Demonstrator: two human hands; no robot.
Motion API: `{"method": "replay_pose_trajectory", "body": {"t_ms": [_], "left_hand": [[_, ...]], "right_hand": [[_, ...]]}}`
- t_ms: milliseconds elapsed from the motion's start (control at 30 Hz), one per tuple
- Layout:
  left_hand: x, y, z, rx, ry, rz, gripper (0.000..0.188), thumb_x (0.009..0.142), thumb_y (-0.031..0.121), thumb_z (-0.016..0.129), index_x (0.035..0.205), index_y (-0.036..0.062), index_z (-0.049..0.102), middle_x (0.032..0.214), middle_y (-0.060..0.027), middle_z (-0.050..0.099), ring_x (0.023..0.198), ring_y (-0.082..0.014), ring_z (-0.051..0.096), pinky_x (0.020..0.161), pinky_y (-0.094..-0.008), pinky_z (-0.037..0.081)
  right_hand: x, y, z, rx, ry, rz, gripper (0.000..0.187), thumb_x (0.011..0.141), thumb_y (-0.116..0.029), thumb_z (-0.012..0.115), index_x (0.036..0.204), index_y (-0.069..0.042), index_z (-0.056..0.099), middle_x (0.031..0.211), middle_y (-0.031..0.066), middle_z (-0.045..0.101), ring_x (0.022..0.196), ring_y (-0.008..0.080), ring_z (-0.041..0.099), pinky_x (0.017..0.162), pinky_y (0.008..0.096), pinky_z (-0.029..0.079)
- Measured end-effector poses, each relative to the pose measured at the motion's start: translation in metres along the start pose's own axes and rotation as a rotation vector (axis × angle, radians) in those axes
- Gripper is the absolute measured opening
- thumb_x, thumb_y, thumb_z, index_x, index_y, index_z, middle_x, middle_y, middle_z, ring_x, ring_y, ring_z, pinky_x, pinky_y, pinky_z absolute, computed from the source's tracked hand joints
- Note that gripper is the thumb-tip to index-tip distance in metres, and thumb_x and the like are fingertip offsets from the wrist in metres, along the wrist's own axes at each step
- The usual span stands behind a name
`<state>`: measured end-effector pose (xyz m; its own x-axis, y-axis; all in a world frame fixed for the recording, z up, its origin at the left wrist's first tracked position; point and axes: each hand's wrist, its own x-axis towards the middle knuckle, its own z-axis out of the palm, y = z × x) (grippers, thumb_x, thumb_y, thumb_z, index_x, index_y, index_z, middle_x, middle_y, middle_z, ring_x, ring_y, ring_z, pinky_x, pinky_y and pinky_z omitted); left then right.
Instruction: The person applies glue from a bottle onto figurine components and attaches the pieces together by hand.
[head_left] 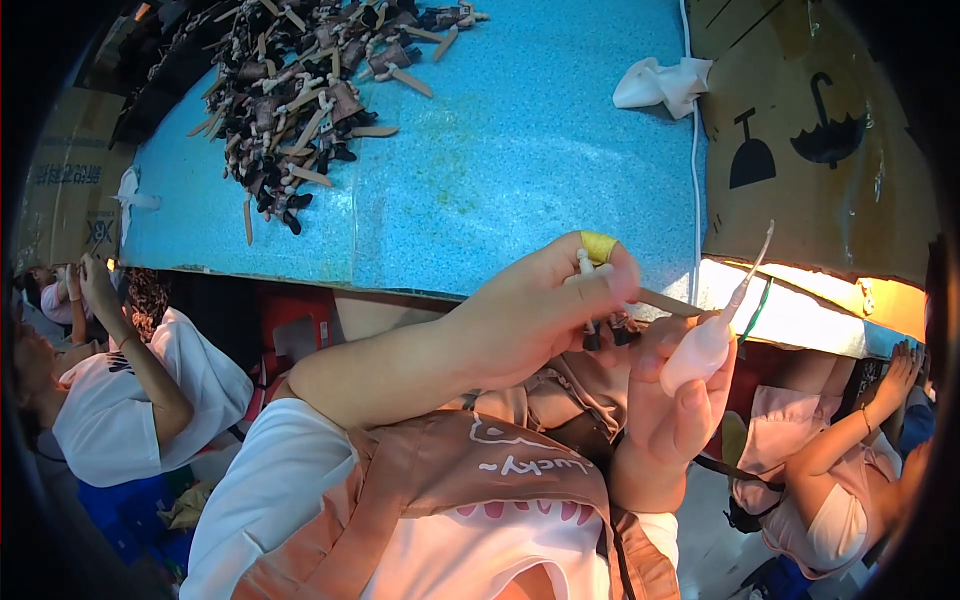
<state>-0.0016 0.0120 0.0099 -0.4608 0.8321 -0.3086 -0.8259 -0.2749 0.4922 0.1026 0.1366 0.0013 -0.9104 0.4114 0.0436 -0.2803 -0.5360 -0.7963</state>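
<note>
My left hand [545,305] is raised in front of me, its fingers pinched on a small dark figure with pale limbs and a wooden stick [612,300]; a yellow wrap covers the index fingertip. My right hand [665,400] is closed around a small pink squeeze bottle [702,345] whose long thin nozzle points up and to the right. The two hands nearly touch near the table's front edge. Part of the small figure is hidden behind my fingers.
A blue speckled table [500,160] carries a heap of several similar dark figures with sticks [300,90] at the far left. A white cloth [660,82] and a white cable lie by a cardboard box [820,130]. Other people sit at left and right.
</note>
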Motion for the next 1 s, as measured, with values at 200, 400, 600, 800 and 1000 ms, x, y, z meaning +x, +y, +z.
{"method": "replay_pose_trajectory", "body": {"t_ms": [200,400,600,800,1000], "left_hand": [[-0.010,0.007,0.001,0.375,-0.001,0.113,0.032,0.083,0.003,0.057,0.112,0.0038,0.045,0.100,-0.0050,0.053,0.092,-0.0113,0.051,0.079,-0.0259,0.044],[-0.008,-0.002,-0.007,0.536,-0.057,0.394,0.038,0.079,-0.004,0.060,0.114,0.0010,0.046,0.101,-0.0054,0.053,0.097,-0.0111,0.051,0.084,-0.0253,0.042],[-0.010,-0.002,-0.009,0.717,0.015,0.374,0.037,0.081,-0.005,0.057,0.116,-0.0005,0.045,0.102,-0.0061,0.055,0.097,-0.0114,0.051,0.085,-0.0248,0.041],[-0.011,0.004,-0.008,0.809,0.029,0.457,0.034,0.080,-0.002,0.059,0.113,-0.0013,0.051,0.097,-0.0065,0.057,0.092,-0.0123,0.053,0.081,-0.0239,0.042],[-0.005,0.005,-0.013,1.115,0.031,0.688,0.029,0.075,0.001,0.065,0.103,-0.0010,0.058,0.092,-0.0078,0.058,0.083,-0.0147,0.056,0.072,-0.0242,0.043]], "right_hand": [[-0.005,0.000,-0.015,0.043,0.038,-0.093,0.051,0.085,-0.032,0.056,0.124,-0.009,0.033,0.084,0.0096,0.051,0.060,0.0165,0.048,0.053,0.0286,0.039],[-0.030,0.006,-0.040,-0.253,-0.020,-0.420,0.046,0.079,-0.040,0.059,0.113,-0.015,0.043,0.066,-0.0037,0.039,0.060,0.0117,0.035,0.059,0.0257,0.029],[-0.028,0.018,-0.001,-0.290,0.118,-0.707,0.032,0.069,-0.020,0.065,0.086,-0.015,0.039,0.074,-0.0035,0.032,0.075,0.0163,0.026,0.071,0.0287,0.023],[-0.025,0.015,0.004,-0.426,0.092,-0.772,0.021,0.075,-0.015,0.056,0.082,-0.012,0.037,0.068,-0.0031,0.029,0.068,0.0153,0.025,0.066,0.0302,0.021],[-0.016,0.008,0.010,-0.740,0.062,-0.925,0.020,0.081,-0.029,0.058,0.089,-0.015,0.046,0.054,-0.0042,0.035,0.044,0.0100,0.027,0.047,0.0282,0.019]]}}
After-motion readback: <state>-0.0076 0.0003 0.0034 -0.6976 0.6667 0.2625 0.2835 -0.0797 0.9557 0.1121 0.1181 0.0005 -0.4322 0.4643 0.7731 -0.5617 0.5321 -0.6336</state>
